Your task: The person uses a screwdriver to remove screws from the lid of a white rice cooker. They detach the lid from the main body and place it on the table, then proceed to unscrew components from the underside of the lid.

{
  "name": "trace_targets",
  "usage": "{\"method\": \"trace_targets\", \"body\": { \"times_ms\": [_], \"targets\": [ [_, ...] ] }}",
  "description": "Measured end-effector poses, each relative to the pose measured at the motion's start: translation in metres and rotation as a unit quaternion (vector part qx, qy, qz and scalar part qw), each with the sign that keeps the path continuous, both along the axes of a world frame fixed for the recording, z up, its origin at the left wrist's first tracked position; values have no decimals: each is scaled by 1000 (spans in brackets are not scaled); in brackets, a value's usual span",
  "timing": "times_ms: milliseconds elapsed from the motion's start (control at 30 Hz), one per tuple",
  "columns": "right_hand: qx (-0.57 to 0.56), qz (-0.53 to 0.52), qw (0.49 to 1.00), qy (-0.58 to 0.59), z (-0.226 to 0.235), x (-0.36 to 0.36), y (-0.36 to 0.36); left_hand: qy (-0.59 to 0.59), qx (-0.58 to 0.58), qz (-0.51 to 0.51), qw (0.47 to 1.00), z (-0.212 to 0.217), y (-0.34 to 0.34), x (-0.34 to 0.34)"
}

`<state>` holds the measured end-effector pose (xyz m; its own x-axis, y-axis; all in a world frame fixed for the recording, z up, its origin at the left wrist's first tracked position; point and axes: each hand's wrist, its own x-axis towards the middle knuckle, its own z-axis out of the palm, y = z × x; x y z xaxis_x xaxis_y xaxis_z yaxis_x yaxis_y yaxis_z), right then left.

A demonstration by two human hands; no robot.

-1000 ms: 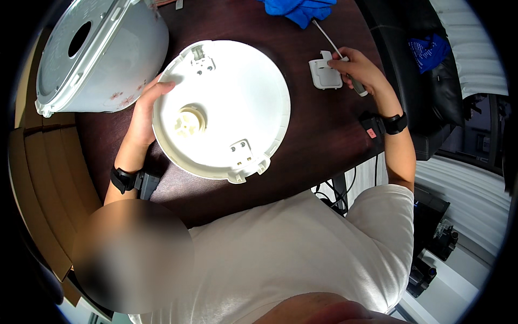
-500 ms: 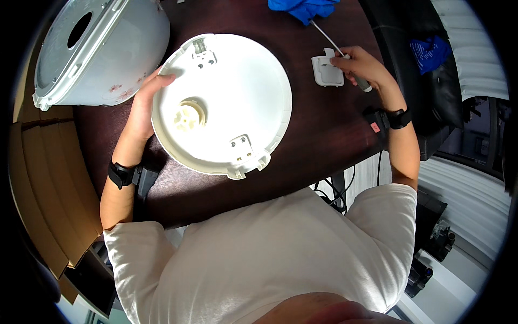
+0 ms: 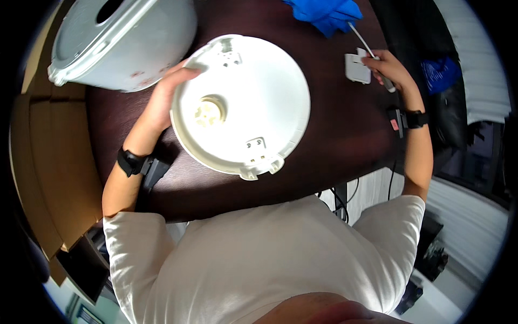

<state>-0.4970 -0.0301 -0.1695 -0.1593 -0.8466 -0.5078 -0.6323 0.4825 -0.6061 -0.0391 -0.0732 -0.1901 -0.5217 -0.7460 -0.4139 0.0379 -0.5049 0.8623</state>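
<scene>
While left hand (image 3: 164, 97) grips the far-left rim of the round white lid (image 3: 243, 105), right hand (image 3: 389, 69) is closed on a thin tool (image 3: 362, 39).

Lid lies flat mid-table, underside up, hub left of centre. Right hand touches a small white plastic part (image 3: 356, 68), far right. Tool tip points toward blue cloth (image 3: 326, 12). White cooker body (image 3: 121, 40) tilted, far left on dark table (image 3: 345, 135).

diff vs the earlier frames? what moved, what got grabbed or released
Little changed. The right hand stays at the small white part with the thin tool in its fingers, shifting only slightly. The left hand still grips the left rim of the round white disc, which has not visibly turned. Nothing grabbed or released. The white housing and blue cloth are unmoved.
</scene>
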Motion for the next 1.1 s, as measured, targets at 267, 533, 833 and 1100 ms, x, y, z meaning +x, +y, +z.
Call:
{"method": "trace_targets", "body": {
  "times_ms": [267,533,833,1100],
  "targets": [
    [-19,-4,1000,-8,-9,2,0,45,1,-13,999,-4,-5,0],
    [-42,-21,997,-64,-5,-4,5,31,-6,-10,999,-8,-4,4],
    [-160,27,986,25,30,14,32,29,-9,-18,999,-10,-4,1],
    [-297,256,912,121,80,121,41,73,-36,-17,997,-21,-9,4]
  ]
}}
